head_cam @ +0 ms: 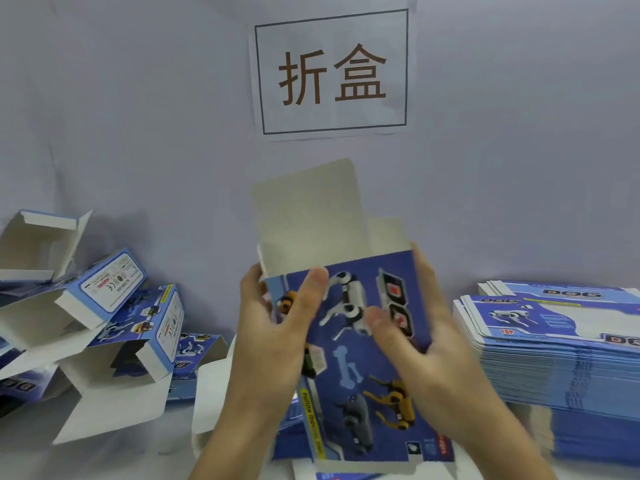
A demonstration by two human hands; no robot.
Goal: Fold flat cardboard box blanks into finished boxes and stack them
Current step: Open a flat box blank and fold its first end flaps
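Here both hands point(273, 327) point(426, 341) grip open box point(360, 358), flap up.

wall sign point(331, 73) "折盒", flat blanks point(554, 327) "DOG", "401"

hands: left point(273, 327), right point(419, 341) | bare, no gloves or rings | forearms: bare, no sleeves visible

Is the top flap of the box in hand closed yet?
No, open. The box, held by the left hand and right hand, has its top flap standing upright, white inside showing.
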